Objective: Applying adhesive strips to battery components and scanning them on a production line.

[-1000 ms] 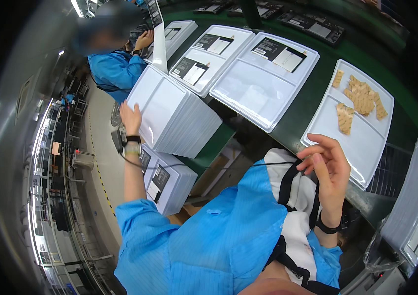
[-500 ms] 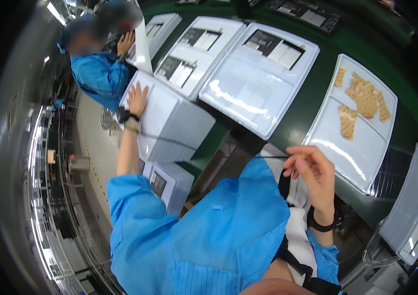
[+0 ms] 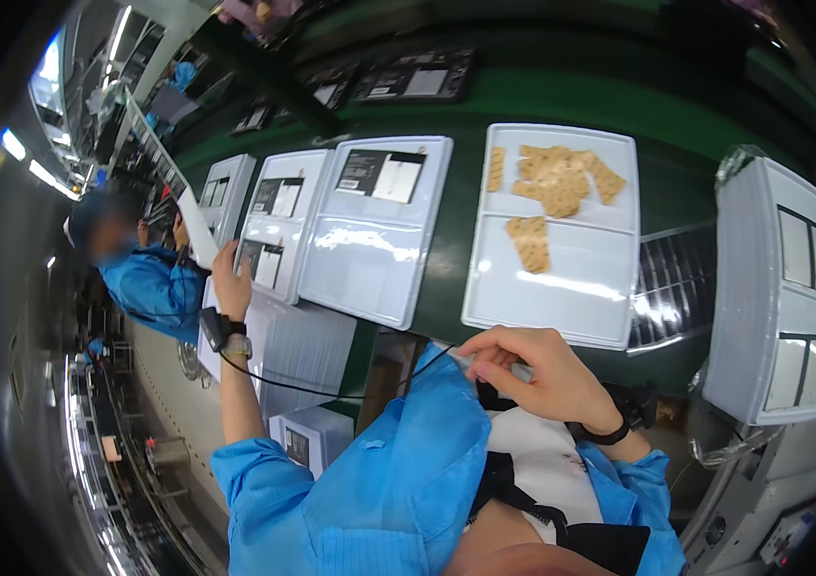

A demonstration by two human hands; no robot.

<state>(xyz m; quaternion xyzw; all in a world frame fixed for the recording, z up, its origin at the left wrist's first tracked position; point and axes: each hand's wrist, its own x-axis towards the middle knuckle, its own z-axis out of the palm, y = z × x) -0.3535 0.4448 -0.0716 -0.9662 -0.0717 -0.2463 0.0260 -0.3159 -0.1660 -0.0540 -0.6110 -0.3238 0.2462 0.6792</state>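
My left hand (image 3: pixel 230 286) reaches up at the left with its fingers stretched, beside the left edge of a white plastic tray (image 3: pixel 281 219). This tray holds two flat black-and-silver battery packs (image 3: pixel 278 197); the hand is close to the lower pack, and whether it touches is hard to tell. From the black band on my left wrist a thin black cable (image 3: pixel 331 395) sags across to my right hand (image 3: pixel 542 372). The right hand's fingers are curled and pinch the cable in front of my blue jacket. Under the left forearm stands a stack of white trays (image 3: pixel 307 344).
Another tray (image 3: pixel 360 274) holds one battery pack. A tray (image 3: pixel 552 298) with tan paper-like pieces (image 3: pixel 552 182) lies right of it. A wrapped tray stack (image 3: pixel 730 288) stands far right. A co-worker in blue (image 3: pixel 154 283) is at the left. Black devices (image 3: pixel 418 77) line the back.
My view has swung to the right. My left hand has lifted from the top of the tray stack toward the battery tray. The right hand stays curled on the cable.
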